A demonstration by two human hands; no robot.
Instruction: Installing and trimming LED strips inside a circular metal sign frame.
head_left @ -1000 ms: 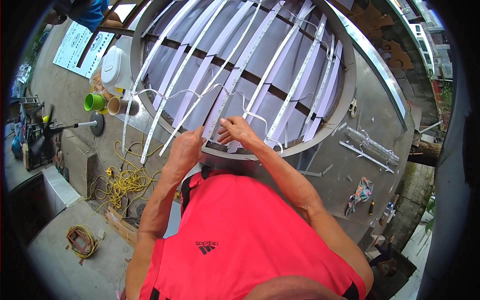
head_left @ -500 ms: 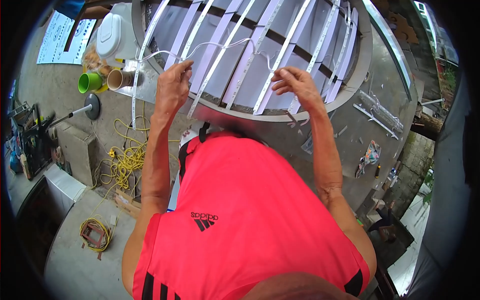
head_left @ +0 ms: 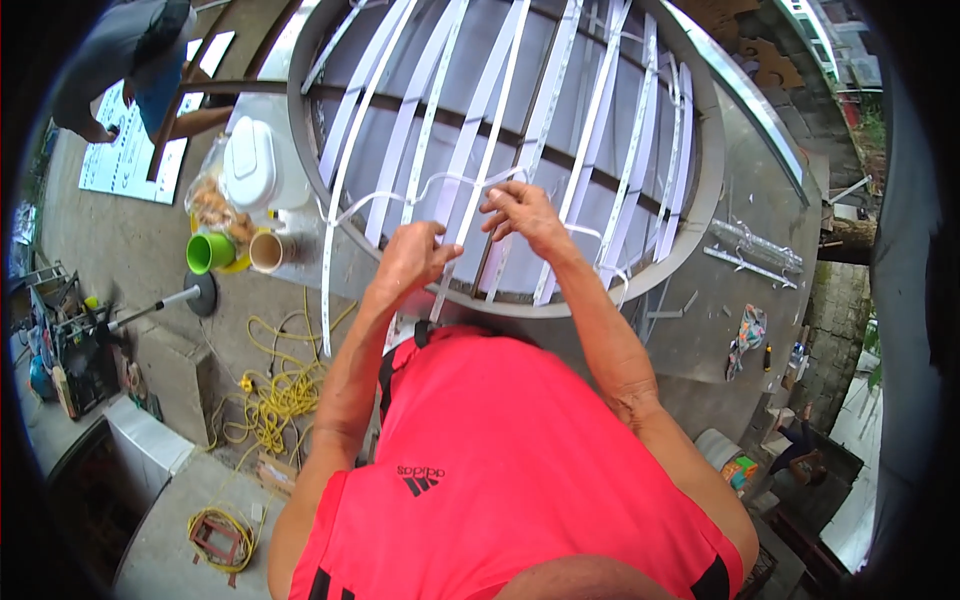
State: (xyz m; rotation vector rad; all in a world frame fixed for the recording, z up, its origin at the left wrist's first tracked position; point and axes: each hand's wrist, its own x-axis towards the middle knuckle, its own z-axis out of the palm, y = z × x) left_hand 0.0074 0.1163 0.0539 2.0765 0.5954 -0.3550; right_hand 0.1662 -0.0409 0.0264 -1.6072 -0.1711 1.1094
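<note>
A round, shallow metal frame [head_left: 705,200] lies in front of me, crossed by several white LED strips [head_left: 430,125] over pale panels. A thin white wire [head_left: 385,196] waves across the strips, passes behind my right hand and trails toward the near right rim. My left hand [head_left: 412,260] is over the near rim, its fingers half bent with the tips apart and nothing visible between them. Close by on its right, my right hand [head_left: 530,220] hovers above the strips beside the wire. Its fingers are curled loosely and spread, and I see no grip on the wire.
Left of the frame are a white-lidded container [head_left: 250,165], a green cup [head_left: 209,252] and a beige cup [head_left: 267,251]. Yellow cable [head_left: 280,400] lies tangled on the floor. A person [head_left: 120,75] bends at the far left. Clear strips [head_left: 755,250] and a cloth [head_left: 748,335] lie right.
My hands have come closer together and nearer my body; the left moved right, the right moved left. The wire now trails past my right hand. A person has appeared at the far left.
</note>
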